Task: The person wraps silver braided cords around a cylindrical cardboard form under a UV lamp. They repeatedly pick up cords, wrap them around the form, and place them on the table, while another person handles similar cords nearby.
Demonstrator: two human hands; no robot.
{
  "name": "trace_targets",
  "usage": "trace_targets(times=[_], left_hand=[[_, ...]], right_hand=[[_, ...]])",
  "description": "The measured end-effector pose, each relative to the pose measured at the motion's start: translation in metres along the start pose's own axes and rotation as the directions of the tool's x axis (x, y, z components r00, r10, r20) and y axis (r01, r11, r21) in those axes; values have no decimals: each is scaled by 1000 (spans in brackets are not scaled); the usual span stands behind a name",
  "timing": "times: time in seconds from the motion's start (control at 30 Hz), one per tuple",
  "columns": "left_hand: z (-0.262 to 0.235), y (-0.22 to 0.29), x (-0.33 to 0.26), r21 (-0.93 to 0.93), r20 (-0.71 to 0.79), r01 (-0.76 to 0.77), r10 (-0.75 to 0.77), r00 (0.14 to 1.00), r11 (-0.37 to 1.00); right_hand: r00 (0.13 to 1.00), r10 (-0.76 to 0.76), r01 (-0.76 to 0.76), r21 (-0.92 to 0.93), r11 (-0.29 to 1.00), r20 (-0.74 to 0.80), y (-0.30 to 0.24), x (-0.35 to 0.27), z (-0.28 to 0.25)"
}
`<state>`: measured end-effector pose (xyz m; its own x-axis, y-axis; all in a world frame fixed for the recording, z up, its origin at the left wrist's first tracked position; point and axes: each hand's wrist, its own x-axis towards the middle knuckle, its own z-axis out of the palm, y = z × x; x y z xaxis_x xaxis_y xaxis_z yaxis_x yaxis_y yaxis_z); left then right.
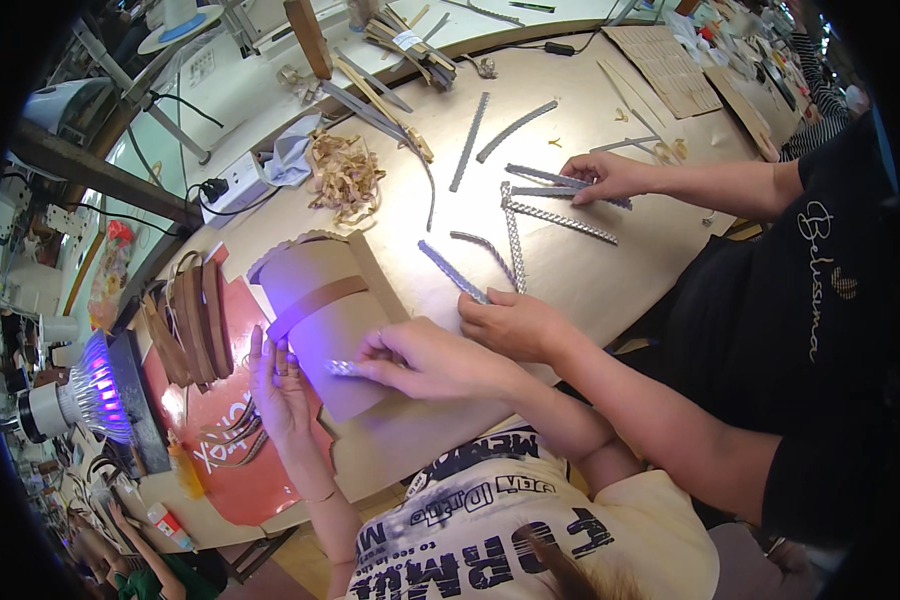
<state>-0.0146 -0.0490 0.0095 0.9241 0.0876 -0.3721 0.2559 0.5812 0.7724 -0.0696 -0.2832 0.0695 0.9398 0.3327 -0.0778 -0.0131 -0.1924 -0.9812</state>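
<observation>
My left hand is raised with its fingers stretched out, at the left edge of a tan panel, and nothing shows in it. Between the fingertips of my right hand, over the same panel, is pinched a short silver braided strip. A brown band crosses the panel, whose upper edge is scalloped. To the right, a co-worker in black grips a grey braided strip in one hand; the other hand holds more grey strips. Silver braided strips lie between those hands.
A lamp glows purple at the left. Brown straps lie on a red sheet, with a yellow bottle beside it. Curled tan scraps and a white power strip sit farther back. Loose grey strips lie on the table.
</observation>
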Motion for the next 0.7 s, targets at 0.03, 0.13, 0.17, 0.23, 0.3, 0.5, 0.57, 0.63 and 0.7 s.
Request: trace_targets(times=[0.03,0.13,0.17,0.23,0.3,0.5,0.57,0.63,0.7], left_hand=[[1,-1,0,19,11,-4,4,1000,1000],[2,-1,1,31,-7,-20,20,1000,999],[2,-1,1,42,-10,-22,22,1000,999],[1,-2,1,30,-26,-41,42,999,999],[0,-2,0,31,-33,-45,46,998,998],[-3,-2,1,13,-7,-61,61,998,998],[-4,-2,1,10,-12,-65,65,998,998],[-4,-3,2,-3,-29,-73,72,997,997],[-5,-3,2,8,-32,-67,68,997,998]], right_hand=[[997,63,-64,25,998,53,5,-8,-3],[937,248,-317,302,899,244,20,-31,-4],[909,303,-396,364,843,288,26,-35,-3],[900,306,-416,407,813,310,40,-44,-3],[886,313,-443,426,789,341,56,-52,-4],[929,227,-348,475,808,294,95,-54,9],[942,212,-308,413,857,262,97,-55,9],[912,249,-369,386,846,326,95,-56,2],[874,290,-433,353,830,390,89,-57,-13]])
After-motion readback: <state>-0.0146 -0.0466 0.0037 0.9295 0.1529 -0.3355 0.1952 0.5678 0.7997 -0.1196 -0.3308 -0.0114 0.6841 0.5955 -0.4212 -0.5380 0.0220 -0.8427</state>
